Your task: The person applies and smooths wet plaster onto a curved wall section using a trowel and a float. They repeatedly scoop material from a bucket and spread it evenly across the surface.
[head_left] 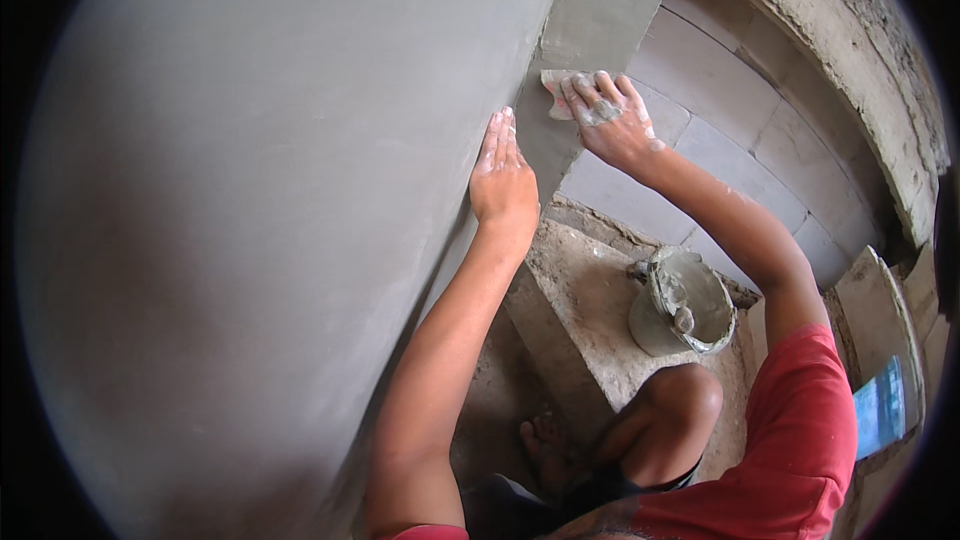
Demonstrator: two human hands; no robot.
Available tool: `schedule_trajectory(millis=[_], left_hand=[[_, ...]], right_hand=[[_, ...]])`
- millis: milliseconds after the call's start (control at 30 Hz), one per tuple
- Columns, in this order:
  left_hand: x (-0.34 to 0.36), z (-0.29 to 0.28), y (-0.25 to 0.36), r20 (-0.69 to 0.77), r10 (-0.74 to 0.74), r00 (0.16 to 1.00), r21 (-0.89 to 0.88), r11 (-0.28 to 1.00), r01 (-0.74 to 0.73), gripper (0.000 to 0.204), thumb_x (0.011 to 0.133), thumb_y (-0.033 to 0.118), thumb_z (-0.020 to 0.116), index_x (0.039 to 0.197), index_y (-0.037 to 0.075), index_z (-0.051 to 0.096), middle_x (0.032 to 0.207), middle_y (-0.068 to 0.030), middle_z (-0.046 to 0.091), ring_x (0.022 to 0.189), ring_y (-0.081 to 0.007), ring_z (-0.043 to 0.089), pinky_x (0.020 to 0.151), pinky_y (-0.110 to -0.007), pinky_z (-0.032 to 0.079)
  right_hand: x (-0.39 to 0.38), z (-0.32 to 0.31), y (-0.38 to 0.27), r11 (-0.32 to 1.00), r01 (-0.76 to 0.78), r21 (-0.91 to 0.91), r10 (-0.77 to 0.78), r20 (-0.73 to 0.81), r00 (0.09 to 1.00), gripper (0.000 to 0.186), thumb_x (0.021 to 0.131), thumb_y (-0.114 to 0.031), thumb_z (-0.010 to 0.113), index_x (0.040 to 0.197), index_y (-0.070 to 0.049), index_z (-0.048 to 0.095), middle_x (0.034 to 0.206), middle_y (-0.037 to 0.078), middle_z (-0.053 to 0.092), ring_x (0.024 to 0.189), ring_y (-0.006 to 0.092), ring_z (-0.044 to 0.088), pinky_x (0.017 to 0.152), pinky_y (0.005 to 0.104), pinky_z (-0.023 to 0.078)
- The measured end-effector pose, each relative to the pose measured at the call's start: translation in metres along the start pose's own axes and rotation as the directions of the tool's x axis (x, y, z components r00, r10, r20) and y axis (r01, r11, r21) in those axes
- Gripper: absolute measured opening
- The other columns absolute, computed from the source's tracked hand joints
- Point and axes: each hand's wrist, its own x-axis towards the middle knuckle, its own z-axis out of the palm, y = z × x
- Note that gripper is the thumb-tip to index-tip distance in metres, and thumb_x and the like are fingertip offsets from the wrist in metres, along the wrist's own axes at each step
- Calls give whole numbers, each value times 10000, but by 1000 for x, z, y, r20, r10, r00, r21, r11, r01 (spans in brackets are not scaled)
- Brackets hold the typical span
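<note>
My right hand (614, 124), smeared with wet grey plaster, is closed on a thin, pale scraper card (553, 86) with reddish marks. The card's edge lies against a narrow, grey-plastered wall strip (598, 15). My left hand (504, 178) rests with its fingers stretched out flat at the edge where the broad, smooth grey wall (270, 140) meets that strip. White plaster coats its fingertips, and nothing shows in it. Below and to the right of my hands stands a plaster-smeared bucket (660, 312) with grey paste and a lump or tool end inside.
Pale block masonry (735, 165) fills the recess on the right, under a rough, curved-looking concrete edge (850, 50). The bucket stands on a dusty concrete ledge (575, 275) beside my bent knee (690, 395). A blue-and-white packet (880, 410) is at the lower right, near leaning boards (880, 310).
</note>
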Motion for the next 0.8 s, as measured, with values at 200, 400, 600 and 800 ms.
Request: schedule_trajectory(millis=[200, 400, 600, 800], left_hand=[[-1, 2, 3, -16, -5, 1000, 17, 1000, 5, 651, 1054, 302, 531, 1612, -22, 447, 1790, -127, 264, 1692, -258, 50, 1371, -470, -53], [1, 3, 2, 3, 8, 1000, 35, 999, -8, 671, 1046, 303, 547, 1616, -33, 432, 1792, -131, 256, 1691, -263, 66, 1371, -467, -51], [0, 2, 2, 34, 21, 999, 39, 999, -23, 699, 1046, 328, 549, 1626, -37, 412, 1793, -130, 254, 1690, -267, 69, 1370, -473, -53], [1, 5, 1, -4, 11, 1000, 43, 999, -11, 695, 1035, 369, 579, 1595, -28, 471, 1789, -118, 270, 1690, -265, 71, 1370, -479, -57]], right_hand=[[18, 4, 51, 980, -140, -140, 102, -248, 963, 599, 906, -154, 673, 1498, -94, 602, 1429, 70, 617, 1219, 268, 587, 990, 415, 487], [28, 41, 35, 966, -196, -169, 139, -302, 943, 664, 910, -198, 646, 1548, -45, 543, 1465, 107, 575, 1272, 275, 565, 1000, 425, 478], [-13, 51, -22, 986, -33, -164, 4, -177, 984, 672, 899, -240, 628, 1515, 18, 555, 1416, 152, 609, 1218, 287, 594, 990, 437, 500], [-19, 7, -2, 985, -123, -117, 101, -178, 979, 644, 913, -215, 634, 1506, 22, 559, 1408, 161, 614, 1192, 299, 623, 998, 446, 506]])
